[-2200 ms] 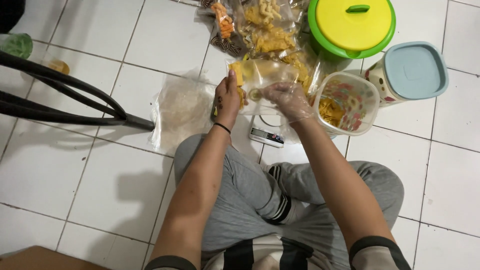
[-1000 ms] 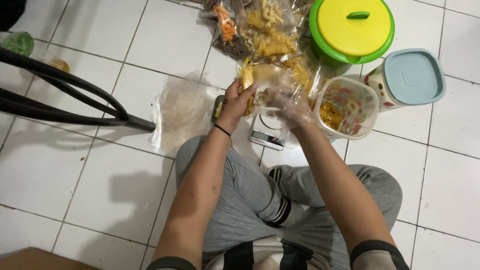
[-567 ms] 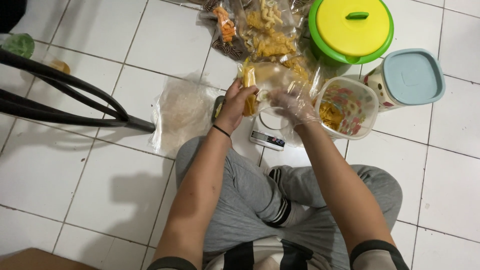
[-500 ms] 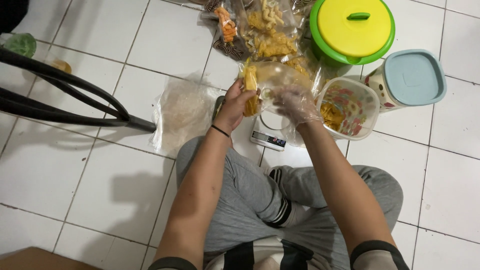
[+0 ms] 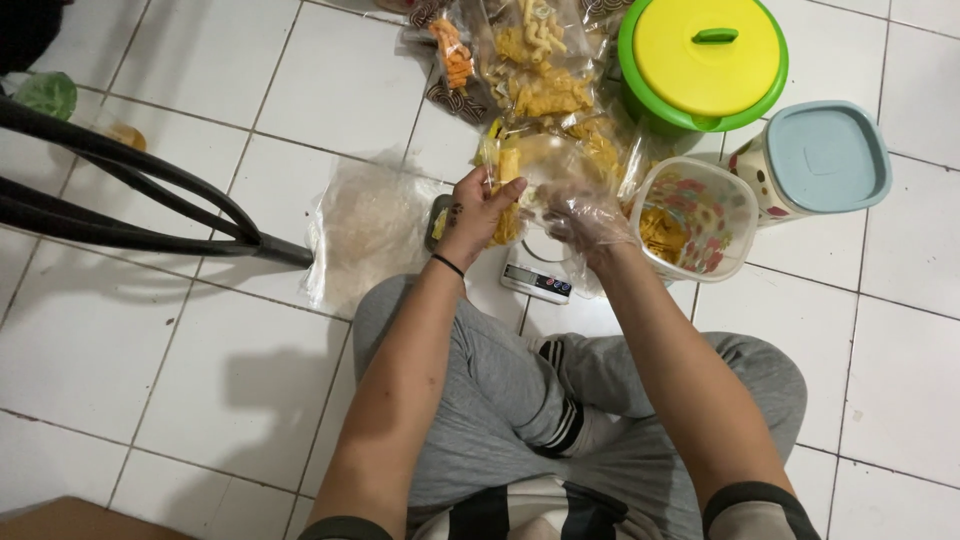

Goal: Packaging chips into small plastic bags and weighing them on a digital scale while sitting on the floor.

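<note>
**While seated on a tiled floor, a person bags yellow snacks**

Seated cross-legged, the person pinches a clear snack bag (image 5: pixel 540 165) with the bare left hand (image 5: pixel 478 208) above a small digital scale (image 5: pixel 537 281). The plastic-gloved right hand (image 5: pixel 590 222) grips the bag's other side. An open clear container (image 5: pixel 690 222) of crackers stands just beside it, near a green pot with a yellow lid (image 5: pixel 705 62).

Beyond my green pot with its yellow lid (image 5: pixel 710 62), a blue-lidded canister (image 5: pixel 822 160) stands just to its right. Left of the pot lie bags of snacks (image 5: pixel 520 60). Far left of it, black chair legs (image 5: pixel 130 205) cross the white tiles (image 5: pixel 120 350).
</note>
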